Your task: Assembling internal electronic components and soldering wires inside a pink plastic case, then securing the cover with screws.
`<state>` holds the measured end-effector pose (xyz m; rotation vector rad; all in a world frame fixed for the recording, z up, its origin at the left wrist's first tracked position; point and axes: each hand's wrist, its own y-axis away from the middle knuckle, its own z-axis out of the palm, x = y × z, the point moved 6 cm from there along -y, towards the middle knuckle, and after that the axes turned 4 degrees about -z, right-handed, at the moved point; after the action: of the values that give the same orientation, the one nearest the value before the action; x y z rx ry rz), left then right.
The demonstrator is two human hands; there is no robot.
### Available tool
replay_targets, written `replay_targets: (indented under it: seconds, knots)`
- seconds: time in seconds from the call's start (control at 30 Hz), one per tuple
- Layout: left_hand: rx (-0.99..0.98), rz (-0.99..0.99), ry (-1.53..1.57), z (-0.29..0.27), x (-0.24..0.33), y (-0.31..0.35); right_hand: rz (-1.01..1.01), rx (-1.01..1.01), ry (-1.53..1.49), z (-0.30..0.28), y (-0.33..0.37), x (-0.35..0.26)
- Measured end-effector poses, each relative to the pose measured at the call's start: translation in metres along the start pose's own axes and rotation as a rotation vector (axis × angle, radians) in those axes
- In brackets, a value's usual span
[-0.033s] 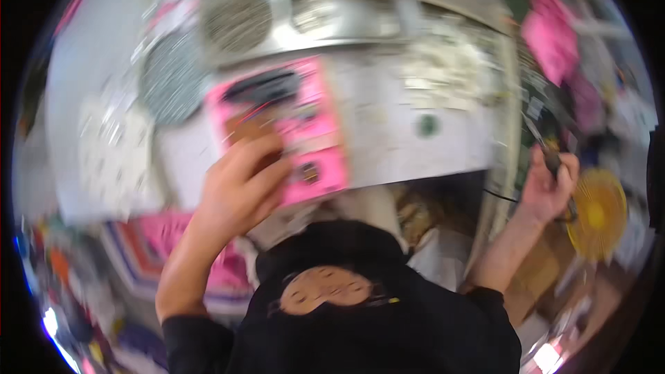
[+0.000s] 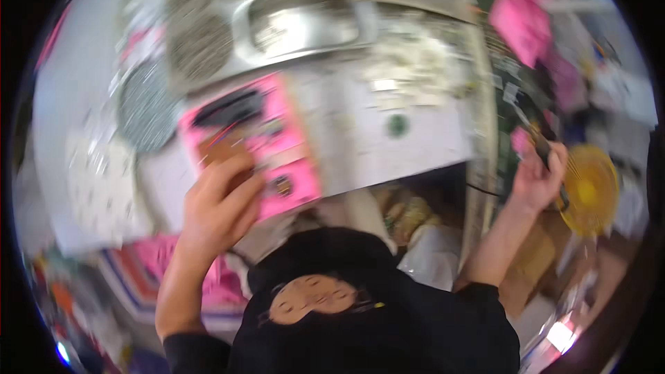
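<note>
Head view, only one: whole scene slid left since the previous picture and the right side rode up a little, looks like a head turn, blurry; both hands keep about the same place among the things, so I'd judge the work itself hasn't moved on. Left hand [image 2: 216, 202] is over the flat brown piece [image 2: 210, 149] with thin red and blue wires [image 2: 222, 136], which lies on the pink rectangular board [image 2: 302, 176]; can't tell if that grip pinches or only presses. Right hand [image 2: 535, 176] is clenched round the slim dark-handled tool [image 2: 542, 144] with pale metal shaft, past the right edge of the white tabletop [image 2: 433, 140], well apart from the board. Edges: board's near end sits about at the tabletop's front edge; silver metal tray [image 2: 298, 55] just beyond, blue-grey round bundle [image 2: 147, 107] to the left. Room: white surface shows right of the board, toward the small round green piece [image 2: 396, 125] and loose pale flat pieces [image 2: 412, 73]; yellow round fan-like disc [image 2: 589, 192] is near the right hand
</note>
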<state>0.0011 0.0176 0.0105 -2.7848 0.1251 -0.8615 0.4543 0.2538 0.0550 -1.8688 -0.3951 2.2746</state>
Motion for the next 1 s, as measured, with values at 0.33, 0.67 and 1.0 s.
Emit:
replay_targets:
  seconds: [0.33,0.67,1.0]
  knots:
    - [0.025,-0.043,0.03,0.01,0.007,-0.005,-0.156,0.424,0.944,-0.115,-0.072,-0.041]
    - [0.135,-0.02,0.119,-0.001,-0.006,0.003,0.303,0.01,-0.009,0.069,0.048,0.069]
    - [0.272,-0.016,0.176,-0.003,-0.003,0.003,-0.22,-0.854,0.797,0.328,0.078,0.076]
